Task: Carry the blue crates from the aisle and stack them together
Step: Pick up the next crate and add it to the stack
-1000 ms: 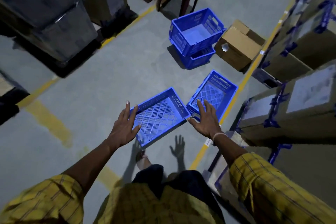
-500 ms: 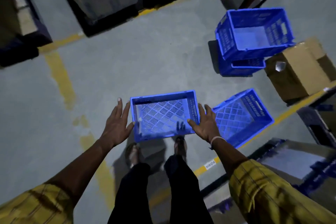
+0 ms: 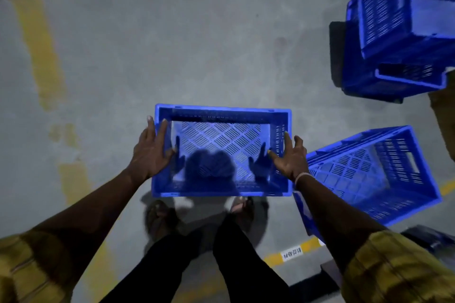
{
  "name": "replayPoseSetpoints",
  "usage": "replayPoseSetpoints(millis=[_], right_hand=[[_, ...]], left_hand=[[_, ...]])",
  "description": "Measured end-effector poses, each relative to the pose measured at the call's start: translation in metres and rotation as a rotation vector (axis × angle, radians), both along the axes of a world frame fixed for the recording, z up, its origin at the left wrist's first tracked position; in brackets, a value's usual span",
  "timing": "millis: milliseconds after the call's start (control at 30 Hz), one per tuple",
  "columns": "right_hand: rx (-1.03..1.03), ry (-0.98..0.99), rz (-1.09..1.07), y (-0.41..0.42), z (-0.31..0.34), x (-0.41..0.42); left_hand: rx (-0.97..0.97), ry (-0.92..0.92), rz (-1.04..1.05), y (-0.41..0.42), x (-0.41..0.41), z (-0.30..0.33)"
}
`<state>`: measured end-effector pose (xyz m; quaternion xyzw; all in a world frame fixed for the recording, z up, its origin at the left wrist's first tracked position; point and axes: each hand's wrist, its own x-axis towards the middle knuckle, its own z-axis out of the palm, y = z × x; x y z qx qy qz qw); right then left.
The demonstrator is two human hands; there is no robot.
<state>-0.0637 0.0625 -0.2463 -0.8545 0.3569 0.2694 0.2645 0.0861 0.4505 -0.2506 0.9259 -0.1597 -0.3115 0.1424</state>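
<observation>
So I have one blue crate (image 3: 222, 150) between my two hands, right in front of my feet. My left hand (image 3: 151, 152) is flat against its left short wall, and my right hand (image 3: 288, 157) is flat against its right short wall. My fingers (image 3: 162, 128) are straight, not curled around the rim. I am pressing the crate from both sides. I cannot tell if it is off the floor (image 3: 172, 44) or just touching it, but I think I am lifting it.

At about two o'clock from this crate is the stack of blue crates (image 3: 398, 39), well apart from me. It looks like two crates, one sitting on the other, and the top one sits a little crooked. That part of the job is done.

At about three o'clock, just beside my right arm, is a tipped blue crate (image 3: 369, 174). It lies on its side with its open mouth toward me. Nobody is touching it.

So I think I am about halfway. Two crates are stacked and two are not. The one in my hands has to go up to two o'clock and sit on the stack. Then I must come back for the tipped one. There may be more crates that I cannot see from here.
</observation>
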Motion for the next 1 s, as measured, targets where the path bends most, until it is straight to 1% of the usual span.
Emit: replayPoseSetpoints(millis=[133, 233, 300, 333, 433, 500, 667, 800, 1000], right_hand=[[0.003, 0.029, -0.009, -0.016, -0.061, -0.001], [0.046, 0.049, -0.088, -0.022, -0.09, 0.002], [0.071, 0.054, -0.144, -0.024, -0.102, 0.003], [0.071, 0.051, -0.155, -0.024, -0.106, 0.003], [0.056, 0.059, -0.148, -0.026, -0.108, 0.006], [0.053, 0.061, -0.135, -0.028, -0.101, 0.009], [0.012, -0.001, -0.051, -0.03, -0.061, 0.026], [-0.006, -0.065, -0.005, -0.024, -0.011, 0.048], [-0.041, -0.197, 0.124, -0.011, 0.082, 0.084]], left_hand=[[0.05, 0.035, 0.121, 0.005, -0.003, -0.061], [0.053, 0.152, 0.251, 0.012, -0.007, -0.094], [0.033, 0.255, 0.35, 0.009, -0.012, -0.104], [0.031, 0.274, 0.382, 0.007, -0.013, -0.106], [0.038, 0.253, 0.417, 0.003, -0.011, -0.106], [0.024, 0.245, 0.419, 0.005, -0.007, -0.102], [0.023, 0.19, 0.408, 0.016, 0.012, -0.063], [0.025, 0.124, 0.405, 0.032, 0.029, -0.012], [-0.033, 0.033, 0.359, 0.076, 0.053, 0.072]])
